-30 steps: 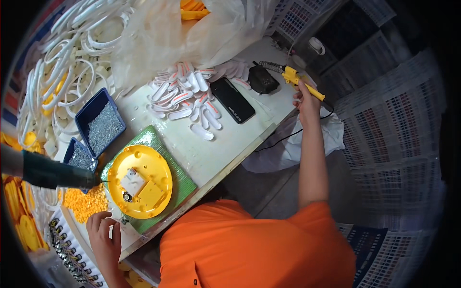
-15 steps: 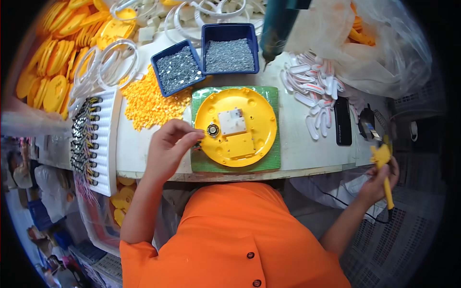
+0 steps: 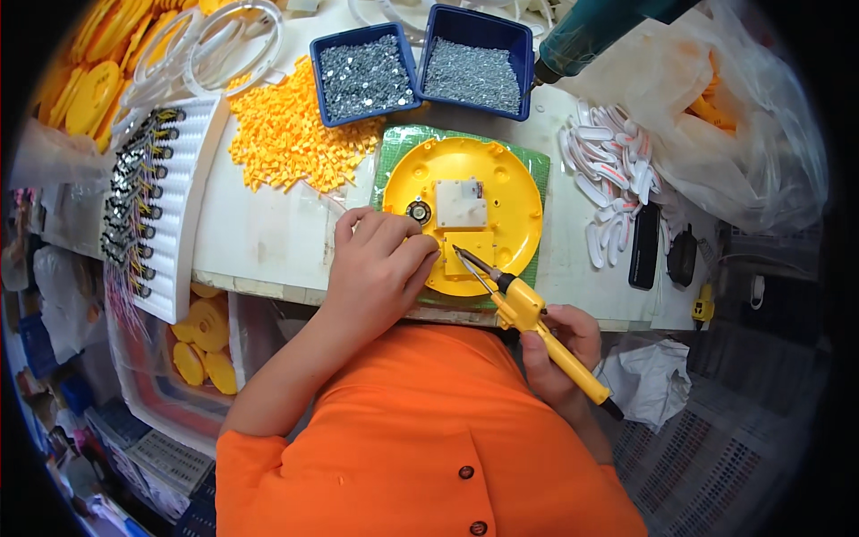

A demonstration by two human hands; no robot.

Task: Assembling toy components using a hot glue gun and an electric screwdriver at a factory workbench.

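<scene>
A round yellow plastic housing (image 3: 517, 201) lies on a green mat (image 3: 539, 167) at the table's front. Inside it sit a white box (image 3: 461, 213), a small round black speaker (image 3: 418, 211) and a raised yellow rectangular block (image 3: 481, 243). Over the housing's lower left rim rests my left hand (image 3: 376, 264), its fingers closed together; anything between them is hidden. My right hand (image 3: 565, 349) grips a yellow soldering iron (image 3: 522, 307) with a thin tube alongside its tip. That tip hangs over the rectangular block, close to my left fingertips.
Two blue bins (image 3: 528, 67) of small metal parts stand behind, beside a heap of small yellow pieces (image 3: 300, 134). A white ribbed tray (image 3: 183, 224) with wired parts lies left. White-and-orange pieces (image 3: 608, 157) and a black phone-like slab (image 3: 644, 246) lie right; a teal power screwdriver (image 3: 599, 40) hangs above.
My right hand has brought the soldering iron from the far right to over the housing. My left hand has moved right and lower, over the housing's rim. The view has shifted.
</scene>
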